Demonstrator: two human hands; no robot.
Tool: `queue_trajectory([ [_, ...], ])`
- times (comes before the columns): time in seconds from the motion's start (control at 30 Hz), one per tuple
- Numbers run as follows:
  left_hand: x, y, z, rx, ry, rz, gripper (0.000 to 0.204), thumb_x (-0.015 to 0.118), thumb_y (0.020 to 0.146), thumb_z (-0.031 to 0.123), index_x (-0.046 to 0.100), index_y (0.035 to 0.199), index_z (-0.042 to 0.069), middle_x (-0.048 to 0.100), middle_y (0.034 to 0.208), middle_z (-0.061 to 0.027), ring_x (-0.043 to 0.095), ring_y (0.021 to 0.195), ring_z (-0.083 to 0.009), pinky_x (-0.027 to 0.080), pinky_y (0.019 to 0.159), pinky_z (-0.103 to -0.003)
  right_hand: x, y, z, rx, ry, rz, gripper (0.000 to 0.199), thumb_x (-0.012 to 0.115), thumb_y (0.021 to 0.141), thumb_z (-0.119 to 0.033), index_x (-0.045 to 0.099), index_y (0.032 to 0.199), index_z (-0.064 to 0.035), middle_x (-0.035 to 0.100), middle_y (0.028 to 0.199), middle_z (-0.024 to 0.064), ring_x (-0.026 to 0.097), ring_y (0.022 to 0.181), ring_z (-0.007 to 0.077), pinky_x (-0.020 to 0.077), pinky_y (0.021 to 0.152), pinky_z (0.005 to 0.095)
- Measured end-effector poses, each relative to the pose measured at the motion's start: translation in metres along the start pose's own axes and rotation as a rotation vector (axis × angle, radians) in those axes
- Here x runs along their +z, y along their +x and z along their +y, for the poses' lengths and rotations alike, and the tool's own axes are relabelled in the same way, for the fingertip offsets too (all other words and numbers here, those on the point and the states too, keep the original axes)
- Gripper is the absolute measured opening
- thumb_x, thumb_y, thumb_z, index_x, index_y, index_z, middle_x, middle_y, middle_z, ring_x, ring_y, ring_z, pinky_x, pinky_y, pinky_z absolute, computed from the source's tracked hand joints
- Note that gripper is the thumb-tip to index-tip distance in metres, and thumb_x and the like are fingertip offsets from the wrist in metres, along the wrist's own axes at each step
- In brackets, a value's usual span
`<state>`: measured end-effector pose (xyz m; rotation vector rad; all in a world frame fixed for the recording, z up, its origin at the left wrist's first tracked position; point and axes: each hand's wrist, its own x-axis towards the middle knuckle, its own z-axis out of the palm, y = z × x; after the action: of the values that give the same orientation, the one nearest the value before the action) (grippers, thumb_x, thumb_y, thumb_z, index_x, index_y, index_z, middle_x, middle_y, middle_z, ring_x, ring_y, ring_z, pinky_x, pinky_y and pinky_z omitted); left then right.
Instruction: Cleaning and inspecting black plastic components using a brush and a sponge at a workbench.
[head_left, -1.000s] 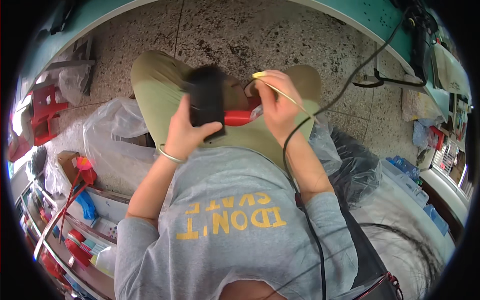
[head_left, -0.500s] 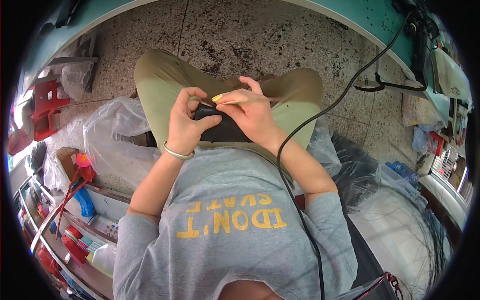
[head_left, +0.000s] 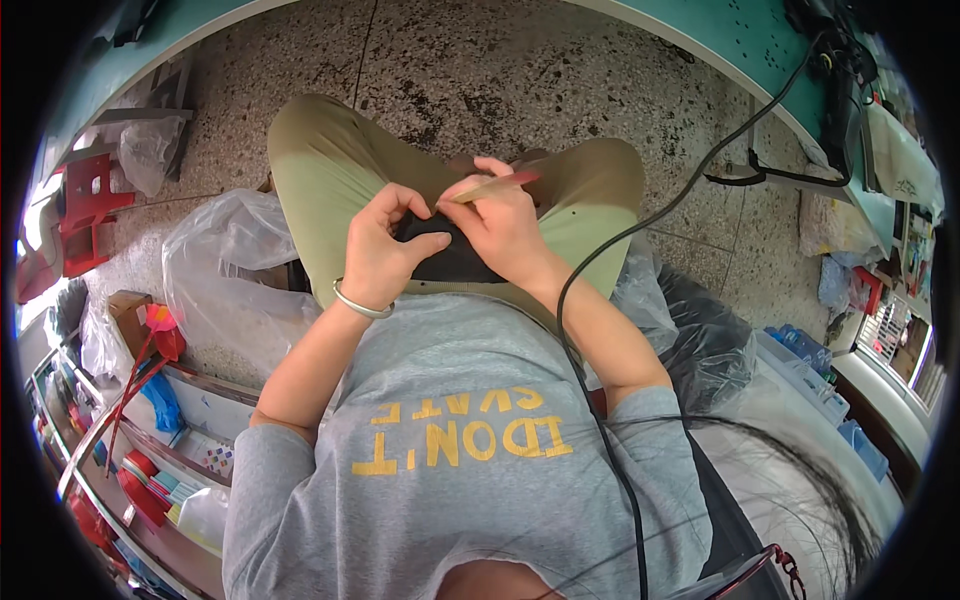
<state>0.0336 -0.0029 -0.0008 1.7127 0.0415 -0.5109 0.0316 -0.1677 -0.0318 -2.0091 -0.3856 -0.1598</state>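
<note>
Black device (head_left: 450,255) lay on lap, left hand (head_left: 385,250) clamped round its edge. Right hand (head_left: 500,225) pinched thin stick tool (head_left: 495,186) against device. Judged rigid, light; best gripped by sides.

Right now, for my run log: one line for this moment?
left hand: holds small black object | right hand: holds thin yellow-red stick | over lap

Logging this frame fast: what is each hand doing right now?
Left hand: closed on the small black object in the lap.
Right hand: closed on a thin yellow tool with a red end, also touching the black object.
</note>
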Motion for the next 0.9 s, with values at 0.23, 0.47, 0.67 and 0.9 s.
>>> queue_trajectory([
  [0.23, -0.026, -0.006, -0.004, -0.339, -0.302, -0.393, 0.044, 0.074, 0.060, -0.004, 0.049, 0.095, 0.006, 0.053, 0.082, -0.0016, 0.050, 0.075, -0.0049, 0.042, 0.065, -0.020, -0.009, -0.031, 0.007, 0.453, 0.423, 0.382, 0.009, 0.053, 0.088, -0.005, 0.055, 0.095, 0.0016, 0.062, 0.088, 0.0078, 0.059, 0.077, 0.0109, 0.0480, 0.070, 0.0229],
  [0.47, -0.003, 0.038, 0.006, -0.042, 0.297, -0.793, 0.060, 0.074, 0.067, 0.029, 0.053, 0.110, -0.006, 0.062, 0.092, -0.0133, 0.059, 0.087, -0.0219, 0.045, 0.078, -0.032, 0.014, 0.022, -0.013, 0.188, 0.516, 0.328, 0.010, 0.056, 0.086, -0.002, 0.056, 0.095, 0.0020, 0.063, 0.085, 0.0074, 0.061, 0.072, 0.0114, 0.0486, 0.064, 0.0221],
  [0.67, -0.014, 0.029, 0.001, -0.268, -0.749, -0.060, 0.022, 0.058, 0.085, 0.012, 0.052, 0.104, 0.003, 0.059, 0.092, -0.0069, 0.059, 0.080, -0.0136, 0.052, 0.071, -0.030, -0.022, -0.004, 0.016, 0.244, 0.207, 0.456, 0.005, 0.059, 0.082, -0.002, 0.061, 0.086, -0.0005, 0.061, 0.085, 0.0065, 0.058, 0.077, 0.0124, 0.0471, 0.067, 0.0245],
  [0.9, 0.002, 0.012, 0.001, -0.418, -0.761, 0.109, 0.022, 0.068, 0.075, 0.003, 0.058, 0.095, 0.001, 0.062, 0.083, -0.0060, 0.060, 0.070, -0.0148, 0.052, 0.061, -0.029, -0.023, 0.003, -0.008, 0.037, 0.082, 0.310, 0.009, 0.068, 0.073, -0.004, 0.064, 0.080, -0.0052, 0.065, 0.088, 0.0040, 0.059, 0.080, 0.0174, 0.0373, 0.090, 0.0372],
])
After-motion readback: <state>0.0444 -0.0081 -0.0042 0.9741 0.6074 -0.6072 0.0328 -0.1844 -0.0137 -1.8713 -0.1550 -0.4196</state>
